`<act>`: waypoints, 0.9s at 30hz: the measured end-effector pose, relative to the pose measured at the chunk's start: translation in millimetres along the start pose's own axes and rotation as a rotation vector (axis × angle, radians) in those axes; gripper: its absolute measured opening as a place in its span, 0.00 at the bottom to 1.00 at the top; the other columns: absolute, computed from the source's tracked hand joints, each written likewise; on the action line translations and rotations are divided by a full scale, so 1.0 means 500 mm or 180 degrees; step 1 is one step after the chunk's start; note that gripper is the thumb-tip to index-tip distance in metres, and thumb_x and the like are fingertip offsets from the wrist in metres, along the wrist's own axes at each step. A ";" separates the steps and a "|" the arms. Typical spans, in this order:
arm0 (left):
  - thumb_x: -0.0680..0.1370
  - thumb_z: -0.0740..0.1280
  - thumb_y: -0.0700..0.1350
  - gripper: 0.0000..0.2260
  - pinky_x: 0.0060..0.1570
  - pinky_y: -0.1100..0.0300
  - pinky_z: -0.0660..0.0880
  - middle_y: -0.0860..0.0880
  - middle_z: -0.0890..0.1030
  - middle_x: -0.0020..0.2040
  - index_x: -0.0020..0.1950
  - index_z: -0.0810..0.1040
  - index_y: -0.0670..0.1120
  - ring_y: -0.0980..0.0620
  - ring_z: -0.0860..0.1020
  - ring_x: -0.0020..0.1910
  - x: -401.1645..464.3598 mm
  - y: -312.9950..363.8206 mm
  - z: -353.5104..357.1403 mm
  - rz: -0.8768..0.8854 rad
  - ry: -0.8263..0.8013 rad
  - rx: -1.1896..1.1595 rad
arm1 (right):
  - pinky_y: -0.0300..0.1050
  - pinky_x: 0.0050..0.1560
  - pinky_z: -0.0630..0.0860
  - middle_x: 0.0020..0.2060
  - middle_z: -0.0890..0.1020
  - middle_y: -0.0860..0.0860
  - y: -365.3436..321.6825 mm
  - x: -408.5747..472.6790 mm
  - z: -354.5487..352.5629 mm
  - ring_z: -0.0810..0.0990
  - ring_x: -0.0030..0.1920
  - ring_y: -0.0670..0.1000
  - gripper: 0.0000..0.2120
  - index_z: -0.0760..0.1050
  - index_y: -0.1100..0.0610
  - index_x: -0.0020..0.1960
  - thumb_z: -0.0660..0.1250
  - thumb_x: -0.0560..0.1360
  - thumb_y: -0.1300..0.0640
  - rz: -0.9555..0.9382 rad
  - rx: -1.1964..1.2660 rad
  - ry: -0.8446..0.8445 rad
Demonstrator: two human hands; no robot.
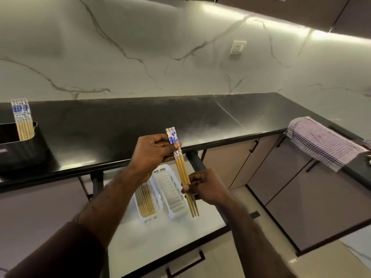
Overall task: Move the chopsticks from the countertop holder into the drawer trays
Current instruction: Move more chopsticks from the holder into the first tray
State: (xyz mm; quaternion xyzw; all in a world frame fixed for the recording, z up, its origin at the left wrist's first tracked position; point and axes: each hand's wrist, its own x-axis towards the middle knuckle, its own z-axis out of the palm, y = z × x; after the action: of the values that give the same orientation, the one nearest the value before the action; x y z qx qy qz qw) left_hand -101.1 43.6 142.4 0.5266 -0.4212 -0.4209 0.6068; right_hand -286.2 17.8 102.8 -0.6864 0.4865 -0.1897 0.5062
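Three wooden chopsticks point(181, 167) with blue-and-white tops are held above the open drawer point(176, 235). My left hand point(151, 155) grips them near the patterned tops. My right hand point(202, 186) pinches them lower down, near the tips. Below, two white trays lie side by side in the drawer: the left tray point(158, 194) holds several chopsticks, the right tray point(172, 194) looks bare. On the black countertop at far left, a black holder point(30, 149) still has several chopsticks point(22, 119) standing upright in it.
The black countertop point(140, 121) runs along a marble wall with a socket point(237, 47). A striped cloth point(321, 141) hangs over the counter edge at right. Closed cabinet doors point(291, 177) sit right of the drawer.
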 end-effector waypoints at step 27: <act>0.77 0.66 0.34 0.11 0.50 0.51 0.81 0.45 0.84 0.51 0.57 0.78 0.44 0.48 0.83 0.49 0.240 -0.507 0.008 -0.1699 0.0368 0.1099 | 0.45 0.32 0.83 0.34 0.85 0.56 0.315 0.431 0.104 0.85 0.30 0.50 0.04 0.82 0.65 0.46 0.72 0.71 0.67 0.1961 -0.0190 -0.0840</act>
State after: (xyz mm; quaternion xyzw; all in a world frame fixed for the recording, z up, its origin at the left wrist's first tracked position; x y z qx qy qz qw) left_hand -86.8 -95.2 -100.7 0.7366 -0.2981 -0.4569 0.3997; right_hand -224.1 -143.1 -107.3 -0.5402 0.6067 0.0771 0.5780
